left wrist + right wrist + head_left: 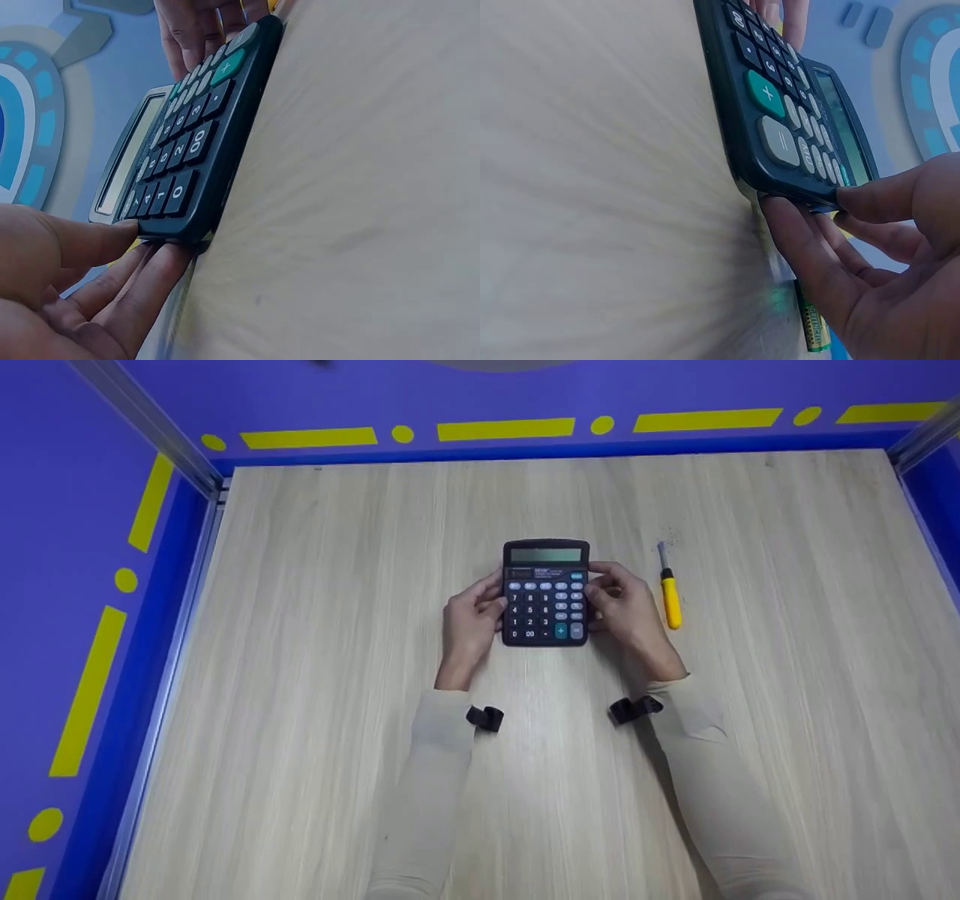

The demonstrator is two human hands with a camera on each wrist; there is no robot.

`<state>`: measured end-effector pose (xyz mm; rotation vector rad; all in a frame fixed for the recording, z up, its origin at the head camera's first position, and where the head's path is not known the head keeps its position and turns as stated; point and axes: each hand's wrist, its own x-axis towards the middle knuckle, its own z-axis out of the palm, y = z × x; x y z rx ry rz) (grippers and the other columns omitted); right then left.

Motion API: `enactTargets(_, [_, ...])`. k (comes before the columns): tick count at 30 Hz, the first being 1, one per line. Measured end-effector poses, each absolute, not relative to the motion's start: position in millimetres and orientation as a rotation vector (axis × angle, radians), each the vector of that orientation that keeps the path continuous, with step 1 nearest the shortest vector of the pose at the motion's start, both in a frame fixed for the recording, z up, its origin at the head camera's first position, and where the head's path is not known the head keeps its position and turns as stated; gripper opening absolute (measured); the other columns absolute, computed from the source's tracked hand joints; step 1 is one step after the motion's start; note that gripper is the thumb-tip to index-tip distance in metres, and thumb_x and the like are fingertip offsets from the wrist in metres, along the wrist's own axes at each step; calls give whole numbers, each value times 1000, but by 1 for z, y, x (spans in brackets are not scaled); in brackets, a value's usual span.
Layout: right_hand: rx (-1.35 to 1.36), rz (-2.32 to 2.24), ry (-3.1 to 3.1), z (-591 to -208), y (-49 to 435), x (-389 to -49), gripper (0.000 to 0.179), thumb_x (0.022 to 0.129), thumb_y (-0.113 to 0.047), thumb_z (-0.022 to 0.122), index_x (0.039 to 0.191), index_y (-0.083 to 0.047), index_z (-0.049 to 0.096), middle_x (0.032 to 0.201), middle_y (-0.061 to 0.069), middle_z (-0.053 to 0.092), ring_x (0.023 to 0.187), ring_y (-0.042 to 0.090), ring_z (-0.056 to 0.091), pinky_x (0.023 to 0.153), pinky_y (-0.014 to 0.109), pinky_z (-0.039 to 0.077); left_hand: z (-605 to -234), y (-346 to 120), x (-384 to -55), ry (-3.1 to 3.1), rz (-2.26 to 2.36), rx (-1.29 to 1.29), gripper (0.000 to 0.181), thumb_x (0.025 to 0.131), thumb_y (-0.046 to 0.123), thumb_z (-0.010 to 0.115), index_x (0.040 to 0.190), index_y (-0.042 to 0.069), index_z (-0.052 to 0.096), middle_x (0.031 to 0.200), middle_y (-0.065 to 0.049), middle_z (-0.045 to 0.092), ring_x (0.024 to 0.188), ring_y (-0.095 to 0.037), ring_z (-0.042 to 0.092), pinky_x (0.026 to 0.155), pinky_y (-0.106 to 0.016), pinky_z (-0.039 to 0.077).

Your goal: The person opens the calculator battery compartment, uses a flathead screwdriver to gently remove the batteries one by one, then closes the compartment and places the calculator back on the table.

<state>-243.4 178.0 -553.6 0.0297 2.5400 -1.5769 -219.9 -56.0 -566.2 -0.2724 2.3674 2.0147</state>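
Observation:
A black desk calculator [546, 592] faces up between the two hands, its display at the far end. On its left side, the left hand [472, 619] holds the edge, with the thumb at the upper rim and fingers beneath, as the left wrist view shows of the calculator [180, 150]. The right hand [626, 604] grips the opposite edge; in the right wrist view its thumb lies against the side of the calculator [780, 112] and its fingers reach underneath. The calculator's underside is hidden.
A screwdriver [671, 600] with a yellow handle lies right of the right hand, on the wood-grain table [300, 660]. Low in the right wrist view shows a small green and gold cylinder [815, 330], like a battery. Blue walls [510, 405] border the table.

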Motion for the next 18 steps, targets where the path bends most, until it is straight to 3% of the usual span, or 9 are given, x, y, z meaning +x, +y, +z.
enactTargets(18, [48, -1518, 2580, -559, 176, -244, 40, 110, -5, 54, 150, -5, 59, 113, 17, 62, 93, 26, 61, 67, 25, 62, -567, -53, -220, 2398, 2016, -385, 36, 99, 1, 73, 133, 13, 76, 118, -7, 79, 89, -11, 77, 69, -27, 63])
